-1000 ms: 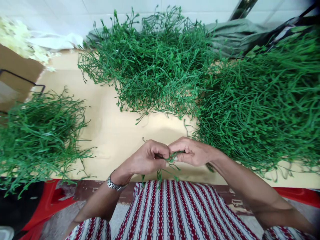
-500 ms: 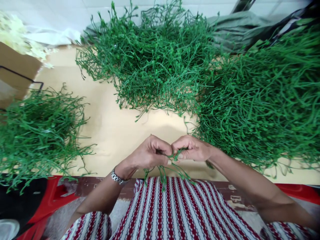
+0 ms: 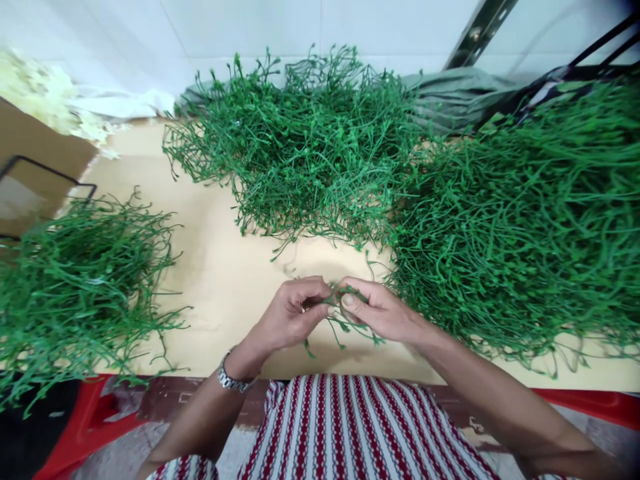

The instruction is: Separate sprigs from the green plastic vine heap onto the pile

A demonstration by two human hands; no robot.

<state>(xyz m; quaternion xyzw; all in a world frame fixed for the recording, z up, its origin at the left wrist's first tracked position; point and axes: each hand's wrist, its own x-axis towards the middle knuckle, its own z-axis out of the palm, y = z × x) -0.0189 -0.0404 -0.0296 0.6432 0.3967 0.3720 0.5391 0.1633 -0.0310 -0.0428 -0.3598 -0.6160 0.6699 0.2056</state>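
Observation:
Close to the table's front edge, my left hand (image 3: 299, 310) and my right hand (image 3: 376, 308) meet in front of my chest. Both pinch thin green artificial stems (image 3: 343, 325), whose ends hang down below the fingers. My left thumb and fingertips close on one part of the stems; my right thumb presses another part against the fingers. Where exactly the stems join is hidden by the fingertips. A large pile of similar green stems (image 3: 520, 233) lies right beside my right forearm, and a second pile (image 3: 310, 147) spreads behind my hands.
A smaller heap of green stems (image 3: 95, 280) lies at the left and overhangs the table's front edge. Behind it stand a cardboard box (image 3: 45, 143) with a black wire frame and some pale yellow flowers (image 3: 37, 87). Grey-green cloth (image 3: 450, 100) lies along the tiled wall.
My hands have shifted their grip: the left fingers are straighter and the right thumb now lies on top of the stems. The camera view has tilted up slightly.

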